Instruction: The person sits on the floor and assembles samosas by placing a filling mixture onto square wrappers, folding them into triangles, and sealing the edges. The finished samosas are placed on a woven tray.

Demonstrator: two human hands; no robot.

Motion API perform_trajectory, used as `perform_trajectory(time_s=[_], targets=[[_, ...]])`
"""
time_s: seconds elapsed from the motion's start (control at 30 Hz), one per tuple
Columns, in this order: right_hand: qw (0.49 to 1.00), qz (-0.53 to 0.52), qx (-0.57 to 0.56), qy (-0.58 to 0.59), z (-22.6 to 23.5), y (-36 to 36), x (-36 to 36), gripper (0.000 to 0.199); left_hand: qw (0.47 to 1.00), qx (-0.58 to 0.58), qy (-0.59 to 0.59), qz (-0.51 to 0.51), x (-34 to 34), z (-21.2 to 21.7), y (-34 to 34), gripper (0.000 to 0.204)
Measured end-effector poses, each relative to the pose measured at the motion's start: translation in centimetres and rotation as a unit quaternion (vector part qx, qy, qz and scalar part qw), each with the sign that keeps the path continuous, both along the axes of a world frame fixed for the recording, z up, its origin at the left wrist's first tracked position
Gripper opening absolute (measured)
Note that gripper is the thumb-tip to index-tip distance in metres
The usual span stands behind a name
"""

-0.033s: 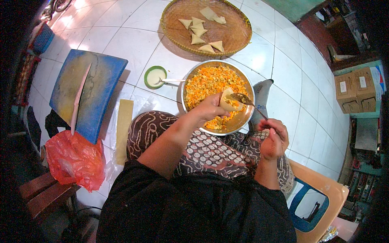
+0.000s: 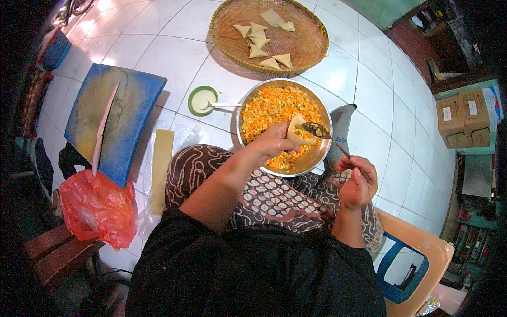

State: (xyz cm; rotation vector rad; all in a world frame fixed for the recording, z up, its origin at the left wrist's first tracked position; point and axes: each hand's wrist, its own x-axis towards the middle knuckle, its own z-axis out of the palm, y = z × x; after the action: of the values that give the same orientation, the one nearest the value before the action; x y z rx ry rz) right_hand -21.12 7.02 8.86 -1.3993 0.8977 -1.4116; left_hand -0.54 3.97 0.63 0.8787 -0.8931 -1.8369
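Note:
My left hand [image 2: 275,139] is closed round a pale pastry wrapper [image 2: 300,131] folded into a cone, with some orange and yellow filling inside. My right hand [image 2: 359,179] grips the handle of a metal spoon [image 2: 318,130], whose bowl reaches over the cone's open side. Both are above a wide steel bowl [image 2: 241,127] of diced vegetable filling [image 2: 280,108]. Just left of that bowl stands a small green bowl of white paste [image 2: 203,99] with a spoon [image 2: 224,104] in it. Farther off, a round woven tray [image 2: 227,39] carries several folded triangular pastries [image 2: 257,51].
At left, a knife [image 2: 104,127] lies on a blue chopping board [image 2: 142,105], with a red plastic bag [image 2: 97,208] below it. A strip of wrapper sheets [image 2: 161,166] lies on clear plastic beside my leg. An orange plastic stool [image 2: 425,240] is at lower right; cardboard boxes [image 2: 463,119] stand farther right.
The spoon's bowl has shifted slightly to the right and turned a little, with bits of filling now showing on it. My left hand and the cone stay nearly still.

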Motion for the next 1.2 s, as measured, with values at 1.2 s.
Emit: perform_trajectory(time_s=[1.2], targets=[[0.960, -0.019, -0.199, 0.198, -0.7, 0.2, 0.2, 0.018, 1.000, 0.003, 0.024, 0.014, 0.3, 0.7, -0.6, 0.030]])
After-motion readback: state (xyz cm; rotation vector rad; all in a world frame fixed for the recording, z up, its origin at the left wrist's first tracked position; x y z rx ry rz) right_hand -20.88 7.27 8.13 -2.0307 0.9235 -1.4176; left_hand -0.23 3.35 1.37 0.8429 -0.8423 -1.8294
